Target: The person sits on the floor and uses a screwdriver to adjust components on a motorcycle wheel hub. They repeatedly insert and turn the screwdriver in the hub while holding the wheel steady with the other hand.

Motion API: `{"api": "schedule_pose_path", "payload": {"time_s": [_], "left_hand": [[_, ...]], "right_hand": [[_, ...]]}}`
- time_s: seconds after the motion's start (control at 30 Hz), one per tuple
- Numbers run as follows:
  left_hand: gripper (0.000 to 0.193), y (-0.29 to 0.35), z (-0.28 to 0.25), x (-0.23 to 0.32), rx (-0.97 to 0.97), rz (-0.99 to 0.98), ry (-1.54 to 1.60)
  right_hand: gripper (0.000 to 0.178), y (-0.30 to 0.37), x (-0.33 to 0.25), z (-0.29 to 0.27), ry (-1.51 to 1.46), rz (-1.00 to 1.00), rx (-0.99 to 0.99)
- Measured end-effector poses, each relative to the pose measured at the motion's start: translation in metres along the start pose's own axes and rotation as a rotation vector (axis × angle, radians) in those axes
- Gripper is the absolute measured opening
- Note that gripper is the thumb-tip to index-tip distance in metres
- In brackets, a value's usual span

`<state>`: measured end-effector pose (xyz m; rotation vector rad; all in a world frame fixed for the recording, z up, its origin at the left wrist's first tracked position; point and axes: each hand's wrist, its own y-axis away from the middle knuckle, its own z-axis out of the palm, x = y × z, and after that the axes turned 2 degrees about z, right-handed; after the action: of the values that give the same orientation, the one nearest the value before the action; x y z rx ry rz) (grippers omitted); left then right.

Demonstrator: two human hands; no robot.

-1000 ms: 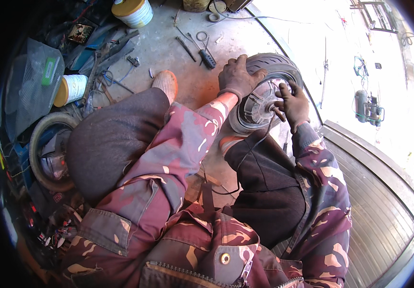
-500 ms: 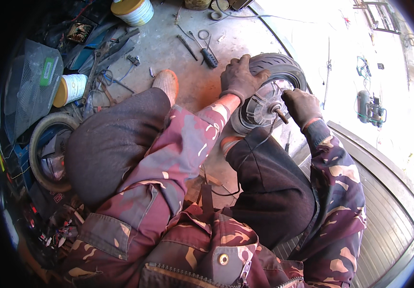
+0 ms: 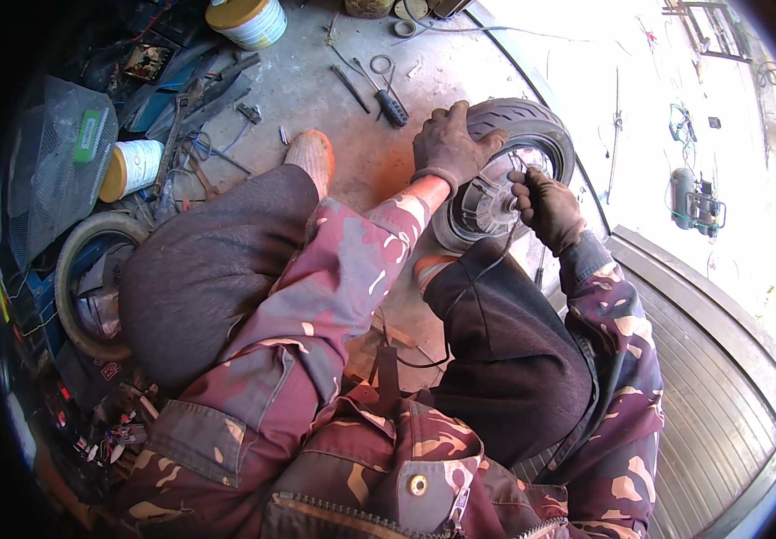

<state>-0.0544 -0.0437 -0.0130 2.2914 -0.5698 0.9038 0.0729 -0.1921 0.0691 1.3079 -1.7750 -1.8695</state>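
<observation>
A motor wheel with a black tyre [image 3: 536, 117] and a grey metal hub [image 3: 479, 205] stands tilted between my feet. My left hand [image 3: 452, 146], in a dark work glove, grips the tyre at its upper left, thumb apart from the fingers. At the hub's centre, beside the axle, is my gloved right hand [image 3: 549, 211] with its fingers closed. A thin dark piece shows near its fingertips, too small to name. The axle end is mostly hidden by this hand. A black cable [image 3: 494, 267] runs from the hub over my right trouser leg.
Beyond the wheel lie a dark-handled screwdriver [image 3: 392, 106] and a thin black rod [image 3: 350, 88]. At left are a second tyre [image 3: 71, 301], a white-and-yellow tub [image 3: 141, 169], a wrench [image 3: 172, 135] and mesh panels [image 3: 55, 171]. Ribbed metal [image 3: 702, 377] borders the right side.
My right hand has moved slightly left and down, from the hub's upper right to over the axle, now covering most of it. The left hand and wheel look unmoved.
</observation>
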Motion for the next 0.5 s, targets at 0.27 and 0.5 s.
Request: {"api": "schedule_pose_path", "payload": {"time_s": [0.27, 0.5], "left_hand": [[0.092, -0.001, 0.002, 0.000, -0.003, -0.001, -0.007], [0.081, -0.001, 0.006, -0.004, 0.049, 0.021, 0.056]], "right_hand": [[0.049, 0.048, -0.023, 0.000, 1.666, -0.773, 0.424], [0.033, 0.042, -0.034, 0.012, 1.845, -0.713, 0.304]]}}
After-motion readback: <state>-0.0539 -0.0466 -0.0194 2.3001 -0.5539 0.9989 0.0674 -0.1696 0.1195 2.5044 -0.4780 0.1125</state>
